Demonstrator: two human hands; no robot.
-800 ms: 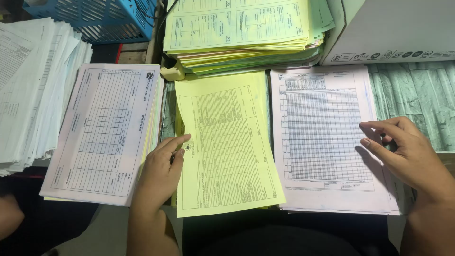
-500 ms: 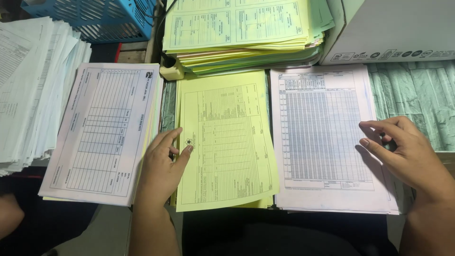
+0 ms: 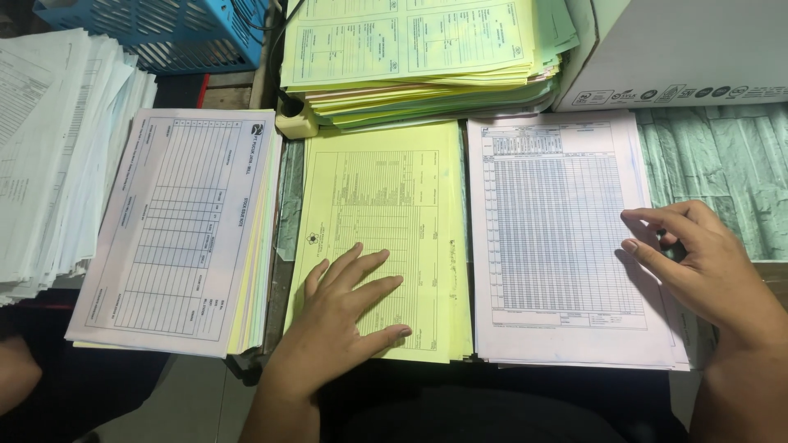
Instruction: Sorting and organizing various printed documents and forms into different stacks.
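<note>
My left hand point(image 3: 341, 308) lies flat, fingers spread, on the lower part of a yellow printed form point(image 3: 386, 213) that tops a thin yellow stack in the middle. My right hand point(image 3: 698, 254) rests on the right edge of a white stack of gridded table sheets point(image 3: 558, 238), fingertips curled on the top sheet; it seems to hold a small dark thing, which I cannot make out. A third stack with a pale lilac form point(image 3: 176, 230) on top lies to the left of my left hand, untouched.
A tall pile of yellow and green forms point(image 3: 419, 57) sits at the back. A white cardboard box point(image 3: 681, 49) stands at back right, a blue plastic basket point(image 3: 164, 33) at back left. A fanned heap of white sheets point(image 3: 49, 148) fills the far left.
My left hand has slid from the yellow form's left edge onto its face and flattened it square on the stack. My right hand has stayed in place.
</note>
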